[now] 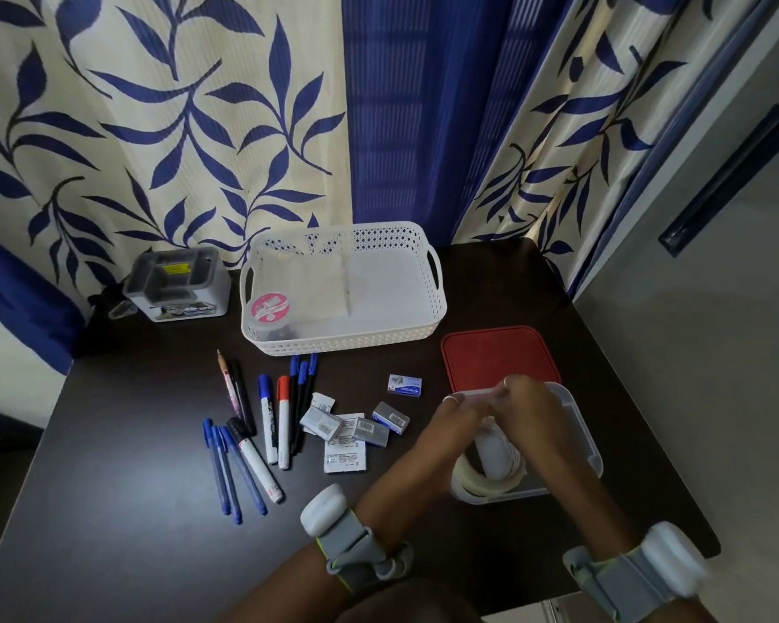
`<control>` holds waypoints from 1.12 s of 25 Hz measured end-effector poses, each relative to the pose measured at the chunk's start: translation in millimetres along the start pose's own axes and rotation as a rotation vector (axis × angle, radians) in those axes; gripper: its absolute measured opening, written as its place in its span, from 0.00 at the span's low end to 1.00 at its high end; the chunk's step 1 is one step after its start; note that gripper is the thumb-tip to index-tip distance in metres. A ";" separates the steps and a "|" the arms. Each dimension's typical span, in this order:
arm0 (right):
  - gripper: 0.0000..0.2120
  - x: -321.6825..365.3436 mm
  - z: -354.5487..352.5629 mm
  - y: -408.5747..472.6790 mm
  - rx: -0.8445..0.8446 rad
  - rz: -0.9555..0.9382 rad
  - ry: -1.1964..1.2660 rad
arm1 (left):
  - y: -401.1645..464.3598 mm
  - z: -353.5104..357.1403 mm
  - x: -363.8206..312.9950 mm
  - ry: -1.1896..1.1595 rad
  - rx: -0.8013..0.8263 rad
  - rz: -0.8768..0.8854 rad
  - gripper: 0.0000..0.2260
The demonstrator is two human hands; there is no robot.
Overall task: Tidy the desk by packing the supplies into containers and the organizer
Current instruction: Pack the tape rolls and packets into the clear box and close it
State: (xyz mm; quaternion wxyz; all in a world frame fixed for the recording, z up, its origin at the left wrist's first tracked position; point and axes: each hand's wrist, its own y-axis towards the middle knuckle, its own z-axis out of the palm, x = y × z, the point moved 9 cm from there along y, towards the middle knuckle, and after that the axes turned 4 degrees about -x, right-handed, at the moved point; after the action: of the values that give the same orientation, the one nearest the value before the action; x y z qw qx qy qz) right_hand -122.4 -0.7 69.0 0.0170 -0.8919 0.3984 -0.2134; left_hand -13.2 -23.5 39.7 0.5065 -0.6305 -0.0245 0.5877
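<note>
Dark desk point(154, 442) is backed by leafy curtains. Both hands, left point(457, 413) and right point(529, 409), are blurred over the clear box point(581, 424) beside tape rolls point(468, 481); their grip cannot be told. Pens point(226, 469), judged light and stiff, could be pinched mid-barrel.

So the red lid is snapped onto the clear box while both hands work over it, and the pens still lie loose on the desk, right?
Not quite. In the head view the red lid is off, lying flat on the desk just behind the clear box, which is open. The rest holds: both the left hand and the right hand are over the box, and the pens lie loose on the desk.
</note>
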 end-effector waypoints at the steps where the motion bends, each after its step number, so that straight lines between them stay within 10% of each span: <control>1: 0.07 15.5 -1.1 -1.3 0.020 -0.024 0.021 | -2.1 -8.0 -3.3 -0.024 -0.021 0.021 0.19; 7: 0.10 102.0 36.8 -29.5 0.103 -0.238 -0.007 | -11.8 -81.5 -3.8 -0.071 -0.254 0.115 0.05; 10: 0.10 123.9 80.8 -46.4 0.212 -0.282 -0.028 | -14.2 -124.8 17.1 -0.098 -0.369 0.036 0.16; 19: 0.15 115.0 163.8 -61.2 0.422 -0.188 -0.039 | -23.7 -182.8 66.1 -0.153 -0.631 -0.108 0.05; 23: 0.12 113.3 163.2 -58.1 0.361 -0.153 0.093 | -0.1 -190.6 92.7 -0.100 -0.642 -0.153 0.20; 28: 0.09 103.9 166.4 -52.2 0.338 0.018 0.308 | -26.5 -184.7 70.3 -0.115 -0.622 -0.166 0.04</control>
State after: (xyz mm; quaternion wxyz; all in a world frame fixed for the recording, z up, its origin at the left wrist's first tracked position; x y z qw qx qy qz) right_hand 41.4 -62.9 -33.5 0.1072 -0.8297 0.3626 -0.4106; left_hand 164.9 -79.3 -30.7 0.3336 -0.7167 -0.2825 0.5433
